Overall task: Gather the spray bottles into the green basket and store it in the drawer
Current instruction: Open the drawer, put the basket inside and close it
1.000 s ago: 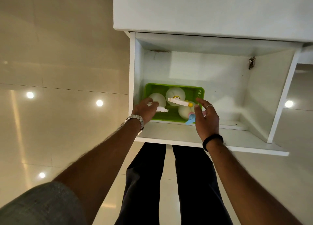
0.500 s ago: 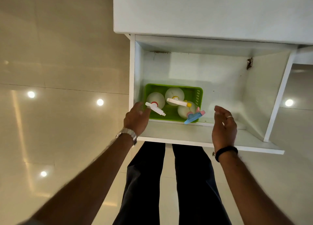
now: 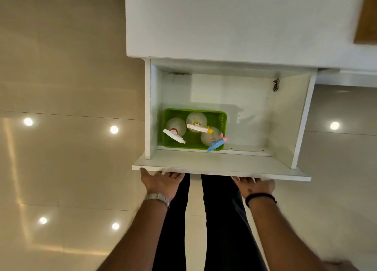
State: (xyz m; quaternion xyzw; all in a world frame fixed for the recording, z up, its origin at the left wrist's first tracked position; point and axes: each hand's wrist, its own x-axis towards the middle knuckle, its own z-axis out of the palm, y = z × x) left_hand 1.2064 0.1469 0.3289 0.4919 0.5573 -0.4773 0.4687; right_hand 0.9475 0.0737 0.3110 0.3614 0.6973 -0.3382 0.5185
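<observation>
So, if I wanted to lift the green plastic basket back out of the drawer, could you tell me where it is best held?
Take the green plastic basket by its two short end rims, from above, one hand per end. Three upright spray bottles fill the middle, their triggers jutting over the near rim. The left end sits close to the white drawer wall, so fingers may fit tightly there.

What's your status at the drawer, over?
Left hand and right hand open, flat on drawer front. Green basket with three spray bottles sits inside, drawer not yet shut. Nothing in the way.
</observation>
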